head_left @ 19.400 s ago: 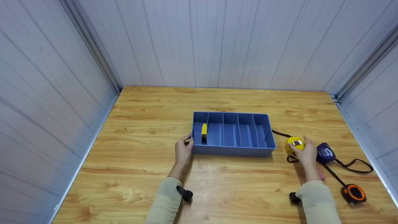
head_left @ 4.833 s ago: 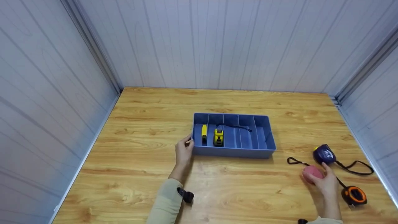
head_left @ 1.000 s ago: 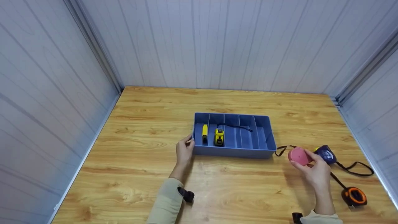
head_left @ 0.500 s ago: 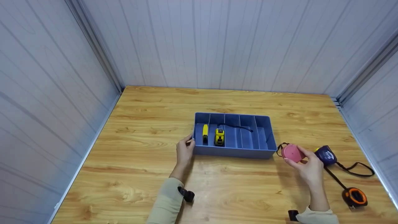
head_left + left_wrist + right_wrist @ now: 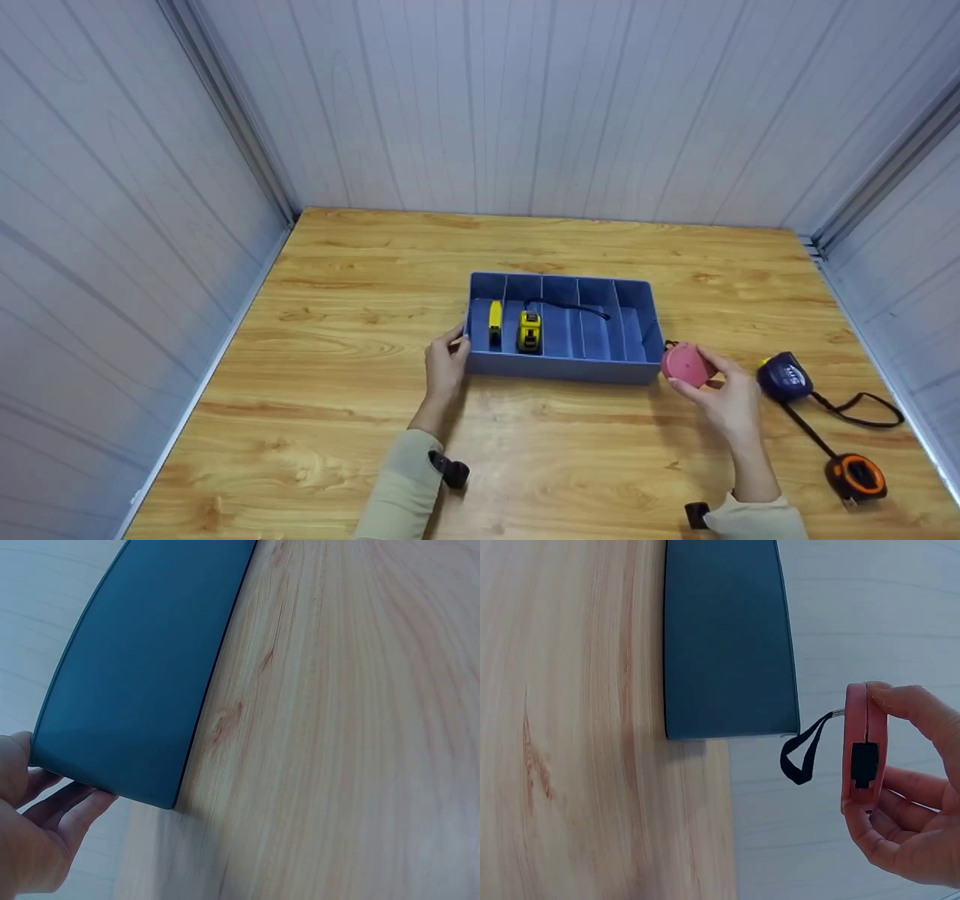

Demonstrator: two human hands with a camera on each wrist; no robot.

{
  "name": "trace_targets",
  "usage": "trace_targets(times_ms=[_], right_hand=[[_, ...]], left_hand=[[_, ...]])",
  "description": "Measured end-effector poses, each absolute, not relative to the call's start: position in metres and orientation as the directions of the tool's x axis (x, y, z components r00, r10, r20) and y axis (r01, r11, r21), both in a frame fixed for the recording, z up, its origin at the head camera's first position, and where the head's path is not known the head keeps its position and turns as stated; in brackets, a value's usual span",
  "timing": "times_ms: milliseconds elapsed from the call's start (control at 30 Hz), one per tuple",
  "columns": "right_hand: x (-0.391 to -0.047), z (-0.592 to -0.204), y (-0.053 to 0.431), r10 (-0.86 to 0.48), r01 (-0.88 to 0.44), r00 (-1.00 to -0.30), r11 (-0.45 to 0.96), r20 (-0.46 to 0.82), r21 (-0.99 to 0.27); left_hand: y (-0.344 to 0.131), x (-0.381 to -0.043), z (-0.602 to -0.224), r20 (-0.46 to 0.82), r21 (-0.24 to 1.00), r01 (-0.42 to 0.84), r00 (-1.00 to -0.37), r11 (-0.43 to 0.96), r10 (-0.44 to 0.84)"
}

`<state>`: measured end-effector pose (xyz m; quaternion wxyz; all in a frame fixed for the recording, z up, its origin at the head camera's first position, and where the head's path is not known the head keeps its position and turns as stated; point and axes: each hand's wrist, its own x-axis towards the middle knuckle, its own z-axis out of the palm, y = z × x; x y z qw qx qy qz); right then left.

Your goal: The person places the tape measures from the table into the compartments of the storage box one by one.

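My right hand point(image 5: 731, 401) pinches a round pink tape measure point(image 5: 684, 365) between thumb and fingers, just off the right end of the blue divided box point(image 5: 562, 369). In the right wrist view the tape measure point(image 5: 865, 750) is edge-on, its dark slot showing and a black strap point(image 5: 806, 754) hanging towards the box corner. At the box's left end my left hand point(image 5: 445, 365) holds the end wall, fingers against it and thumb by the rim. Inside, a yellow tape measure point(image 5: 495, 322) stands in the leftmost compartment. A yellow-and-black one point(image 5: 529, 331) stands in the second.
Right of the box lie a dark blue tape measure point(image 5: 785, 376) with a looped strap and a black-and-orange one point(image 5: 856, 475) nearer the front. A black strap point(image 5: 568, 306) lies across the box dividers. Pale panel walls enclose the wooden table point(image 5: 360, 300).
Earlier, my right hand touched a yellow tape measure, which now stands in the second compartment. It then took the pink tape measure and has carried it left to the box. My left hand stays.
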<state>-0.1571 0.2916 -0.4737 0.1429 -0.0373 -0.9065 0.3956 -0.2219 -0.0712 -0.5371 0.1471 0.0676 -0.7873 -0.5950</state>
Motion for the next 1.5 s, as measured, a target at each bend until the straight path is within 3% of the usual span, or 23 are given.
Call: trace_targets(times_ms=[233, 567, 1067, 1500], right_hand=[[-0.162, -0.474, 0.283, 0.166, -0.036, -0.967, 0.666, 0.195, -0.745], [-0.169, -0.479, 0.27, 0.12, -0.148, -0.943, 0.683, 0.311, -0.715], [-0.183, -0.476, 0.248, 0.064, -0.132, -0.972, 0.651, 0.227, -0.748], [-0.194, -0.478, 0.232, 0.015, -0.223, -0.957, 0.6, 0.289, -0.769]], left_hand=[[-0.071, -0.222, -0.535, 0.146, 0.958, 0.067, -0.952, 0.279, -0.27], [-0.071, -0.221, -0.536, 0.158, 0.96, 0.082, -0.949, 0.269, -0.272], [-0.072, -0.222, -0.537, 0.179, 0.955, 0.099, -0.944, 0.281, -0.278], [-0.071, -0.222, -0.536, 0.174, 0.951, 0.086, -0.943, 0.297, -0.284]])
